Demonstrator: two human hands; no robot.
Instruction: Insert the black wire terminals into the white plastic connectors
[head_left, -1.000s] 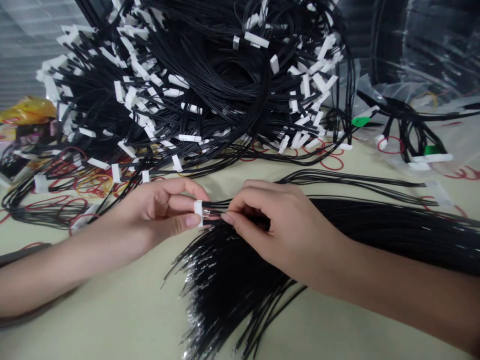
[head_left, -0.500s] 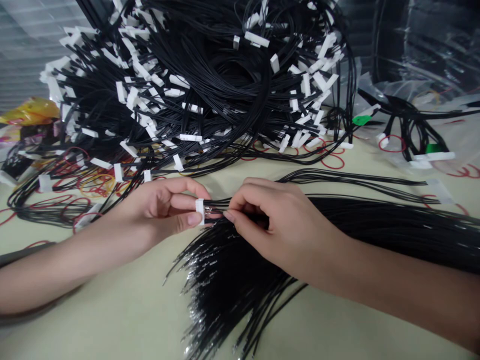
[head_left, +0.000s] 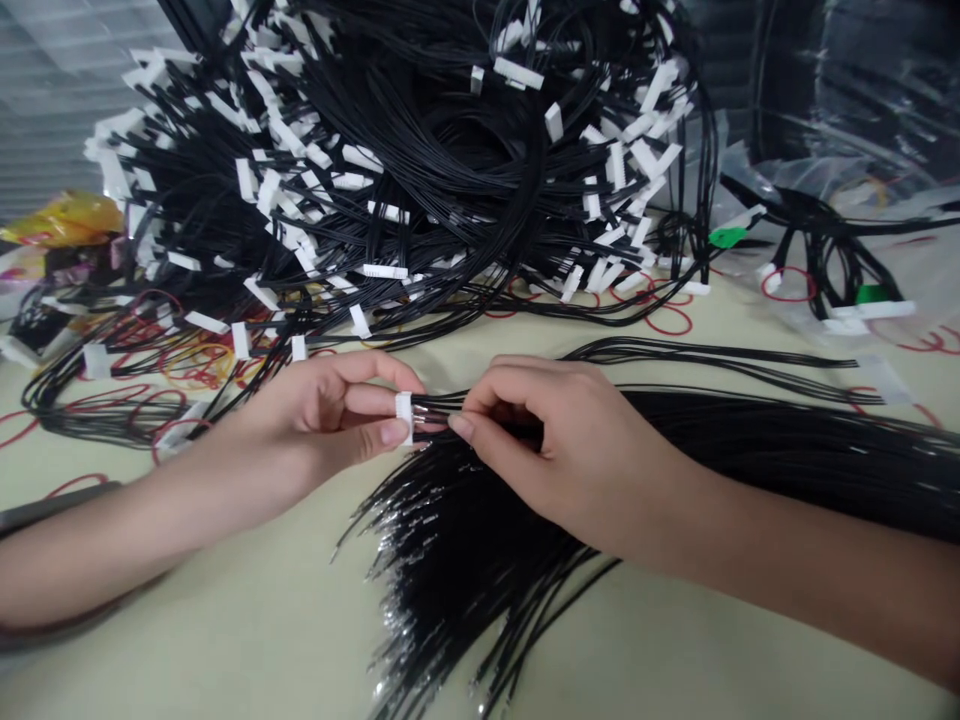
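My left hand (head_left: 330,415) pinches a small white connector housing (head_left: 404,418) between thumb and fingers. Black wires enter the housing's right side near its upper end. Close to it on the right, my right hand (head_left: 562,450) is closed on thin black wires (head_left: 442,416), whose metal terminal tips point at the housing. Whether those tips have entered it I cannot tell. Beneath both hands lies a thick bundle of loose black wires (head_left: 465,560), its bare silvery terminals fanned out to the left.
Behind my hands rises a large heap of black cables with white connectors (head_left: 465,170). Red rubber bands (head_left: 667,310) are scattered over the pale table (head_left: 225,640). A yellow plastic package (head_left: 67,220) is at far left. Cables with green tags (head_left: 727,237) rest on clear plastic at right.
The whole view has shifted slightly. Both hands keep nearly the same pose, with the wires in my right hand still close against the white housing.
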